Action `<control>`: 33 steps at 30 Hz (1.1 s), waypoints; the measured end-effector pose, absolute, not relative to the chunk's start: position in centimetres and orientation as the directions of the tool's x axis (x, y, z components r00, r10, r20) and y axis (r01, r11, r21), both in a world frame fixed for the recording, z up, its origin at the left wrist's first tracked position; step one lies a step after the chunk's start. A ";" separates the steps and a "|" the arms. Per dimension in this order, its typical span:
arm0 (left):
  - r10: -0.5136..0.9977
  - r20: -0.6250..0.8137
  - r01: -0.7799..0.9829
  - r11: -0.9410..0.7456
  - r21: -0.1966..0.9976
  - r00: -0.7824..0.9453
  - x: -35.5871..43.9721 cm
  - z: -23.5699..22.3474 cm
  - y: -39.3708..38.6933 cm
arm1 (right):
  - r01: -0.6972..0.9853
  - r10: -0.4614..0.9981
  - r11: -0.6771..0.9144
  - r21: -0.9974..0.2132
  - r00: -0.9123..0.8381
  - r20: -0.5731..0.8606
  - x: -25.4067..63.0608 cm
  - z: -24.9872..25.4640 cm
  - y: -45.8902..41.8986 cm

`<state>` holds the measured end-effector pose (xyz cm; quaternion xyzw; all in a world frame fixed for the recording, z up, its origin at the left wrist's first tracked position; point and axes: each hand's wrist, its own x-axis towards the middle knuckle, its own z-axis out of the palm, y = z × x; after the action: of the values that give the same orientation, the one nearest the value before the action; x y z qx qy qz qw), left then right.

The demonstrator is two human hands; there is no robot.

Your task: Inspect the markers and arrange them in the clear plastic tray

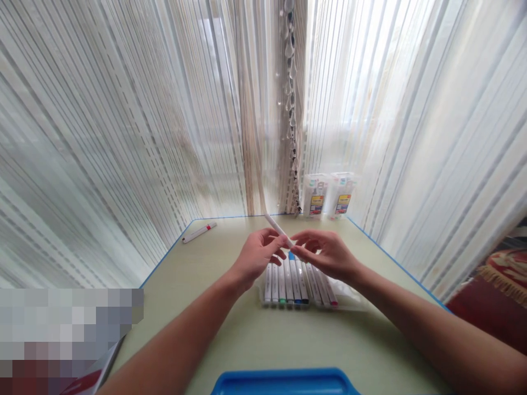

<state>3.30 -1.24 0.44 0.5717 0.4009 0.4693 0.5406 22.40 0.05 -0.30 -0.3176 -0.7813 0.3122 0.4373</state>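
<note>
A white marker [275, 225] is held at a slant above the table, its far end pointing up and to the left. My left hand [261, 252] pinches it near the lower end between thumb and fingers. At that lower end, the thumb and fingertips of my right hand [325, 253] close on it too. Beneath both hands lies a clear plastic case [284, 307] with several white markers [287, 282] in a row, their ends green, blue, black and pink. A blue piece [292, 255] shows just under the fingers; my hands partly hide the case's far side.
Another marker with a red band [198, 233] lies at the table's far left. Two clear packages with printed labels [329, 197] stand at the back right by the curtain [214, 137]. A blue tray [284, 378] is at the near edge of the pale green table [164, 291].
</note>
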 end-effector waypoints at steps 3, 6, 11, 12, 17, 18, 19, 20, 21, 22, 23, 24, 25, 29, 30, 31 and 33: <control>0.965 0.127 -0.026 -0.124 0.992 0.227 3.5 0.5 -1.4 | 0.287 0.732 0.668 -0.686 -0.416 0.539 22.3 -0.4 0.0; 0.970 0.154 -0.034 -0.151 0.988 0.189 3.5 0.6 -1.4 | 0.327 0.711 0.698 -0.637 -0.419 0.564 22.4 -0.5 0.1; 0.973 0.225 -0.070 -0.222 0.973 0.044 3.1 0.8 -1.0 | 0.343 0.704 0.705 -0.621 -0.441 0.557 22.5 -0.8 0.3; 0.972 0.236 -0.068 -0.234 0.970 0.024 3.0 0.8 -0.9 | 0.346 0.698 0.712 -0.611 -0.449 0.558 22.5 -0.8 0.3; 0.971 0.236 -0.056 -0.233 0.971 0.048 3.2 0.6 -0.9 | 0.369 0.687 0.725 -0.582 -0.447 0.572 22.3 -0.8 0.0; 0.970 0.235 -0.049 -0.232 0.972 0.070 3.3 0.5 -1.0 | 0.371 0.691 0.721 -0.585 -0.438 0.575 22.3 -0.7 -0.1; 0.967 0.237 -0.042 -0.234 0.971 0.092 3.5 0.5 -1.2 | 0.374 0.694 0.719 -0.586 -0.429 0.579 22.3 -0.7 -0.2; 0.964 0.241 -0.036 -0.238 0.971 0.110 3.6 0.5 -1.3 | 0.378 0.695 0.719 -0.584 -0.420 0.584 22.3 -0.6 -0.3; 0.961 0.247 -0.032 -0.245 0.969 0.126 3.7 0.5 -1.5 | 0.381 0.695 0.719 -0.581 -0.414 0.588 22.2 -0.6 -0.3; 0.957 0.253 -0.028 -0.252 0.967 0.140 3.9 0.5 -1.6 | 0.382 0.693 0.720 -0.579 -0.411 0.592 22.2 -0.6 -0.4; 0.954 0.258 -0.022 -0.257 0.966 0.156 4.0 0.5 -1.7 | 0.378 0.692 0.722 -0.579 -0.411 0.594 22.2 -0.5 -0.5; 0.949 0.263 -0.016 -0.264 0.964 0.174 4.1 0.4 -1.8 | 0.371 0.689 0.725 -0.581 -0.416 0.594 22.2 -0.5 -0.5; 0.943 0.270 -0.007 -0.274 0.962 0.194 4.1 0.4 -1.8 | 0.361 0.685 0.728 -0.583 -0.425 0.592 22.2 -0.5 -0.6; 0.922 0.311 0.060 -0.332 0.941 0.230 4.2 0.2 -1.9 | 0.346 0.681 0.730 -0.590 -0.452 0.577 22.5 -0.3 -0.6; 0.924 0.317 0.089 -0.341 0.936 0.215 4.1 0.2 -1.9 | 0.349 0.691 0.720 -0.600 -0.445 0.570 22.7 -0.2 -0.5; 0.926 0.322 0.123 -0.349 0.929 0.195 4.0 0.2 -2.0 | 0.353 0.707 0.705 -0.616 -0.429 0.563 23.0 0.0 -0.3; 0.925 0.340 0.210 -0.371 0.905 0.166 3.9 0.3 -2.0 | 0.351 0.761 0.646 -0.677 -0.364 0.537 23.6 0.4 0.4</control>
<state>3.91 -2.04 0.30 0.6695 0.4240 0.4869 0.3674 23.63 0.38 0.44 -0.3507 -0.7926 0.2319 0.4416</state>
